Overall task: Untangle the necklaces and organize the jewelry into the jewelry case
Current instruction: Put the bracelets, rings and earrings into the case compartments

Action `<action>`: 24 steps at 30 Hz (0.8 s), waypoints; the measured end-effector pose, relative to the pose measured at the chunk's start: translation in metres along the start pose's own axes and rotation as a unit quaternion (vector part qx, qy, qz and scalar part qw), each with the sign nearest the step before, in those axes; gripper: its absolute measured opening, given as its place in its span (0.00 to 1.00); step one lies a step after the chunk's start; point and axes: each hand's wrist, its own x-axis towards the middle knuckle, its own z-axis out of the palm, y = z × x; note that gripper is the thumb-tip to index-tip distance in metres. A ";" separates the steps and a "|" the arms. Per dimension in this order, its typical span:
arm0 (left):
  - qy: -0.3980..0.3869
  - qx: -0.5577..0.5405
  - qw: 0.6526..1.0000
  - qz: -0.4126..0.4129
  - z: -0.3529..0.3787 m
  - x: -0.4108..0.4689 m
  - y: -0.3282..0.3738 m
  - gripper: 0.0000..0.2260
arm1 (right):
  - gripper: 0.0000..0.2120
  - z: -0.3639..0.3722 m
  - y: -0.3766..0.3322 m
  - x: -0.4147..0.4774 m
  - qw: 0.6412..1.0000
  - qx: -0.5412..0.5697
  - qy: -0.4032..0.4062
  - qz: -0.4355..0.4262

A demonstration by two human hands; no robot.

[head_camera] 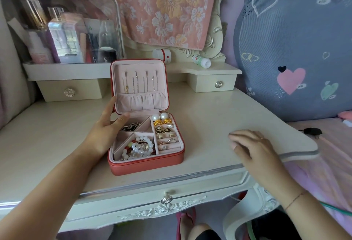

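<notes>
Rear left: a clear storage box (pixel 62 30) of cosmetics stands on the raised shelf of the white table (pixel 209 117).

Left hand (pixel 106 131): open, fingers straight. The fingertips touch the left edge of the lid (pixel 141 103). The thumb rests on the rim at the rear-left compartment. The hand holds nothing.

Centre: the red jewelry case (pixel 144 165) sits on the table, near the front edge, with its lid upright.
- Lid: several thin necklaces (pixel 136 82) hang side by side, separate from one another, with their lower ends in the gathered pocket.
- Rear-left compartment: a dark metal piece, partly hidden by the thumb.
- Front-left compartment: bead bracelets (pixel 141 147), white and red.
- Right column: two pearl earrings (pixel 160 116) at the rear, then gold pieces and rings (pixel 167 135) in the padded rows.

Behind the case: two small bottles (pixel 162 55) lie on the shelf below a floral towel (pixel 171 7).

Right hand (pixel 253 148): open, palm down, flat on the table, well apart from the case. It holds nothing.

Far right: a grey pillow (pixel 293 49) with heart prints.
</notes>
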 end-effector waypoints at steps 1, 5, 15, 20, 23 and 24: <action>-0.001 0.001 1.000 0.000 0.000 0.000 0.000 0.22 | 0.16 0.001 -0.011 -0.009 0.999 0.023 -0.009 -0.023; 0.000 0.002 1.000 -0.001 0.000 -0.001 0.001 0.24 | 0.21 0.005 -0.046 -0.035 0.991 0.109 -0.033 -0.072; -0.018 -0.008 1.000 -0.002 -0.002 -0.001 0.000 0.27 | 0.17 0.014 -0.050 -0.043 0.983 0.168 0.012 -0.078; -0.024 -0.014 0.999 -0.021 -0.009 0.004 -0.006 0.27 | 0.12 0.020 -0.048 -0.047 0.978 0.153 0.077 -0.121; -0.029 -0.021 0.999 -0.024 -0.010 0.006 -0.010 0.29 | 0.08 0.024 -0.049 -0.048 0.974 0.149 0.102 -0.138; -0.028 -0.019 0.999 -0.023 -0.010 0.006 -0.010 0.30 | 0.07 0.025 -0.049 -0.048 0.973 0.151 0.103 -0.139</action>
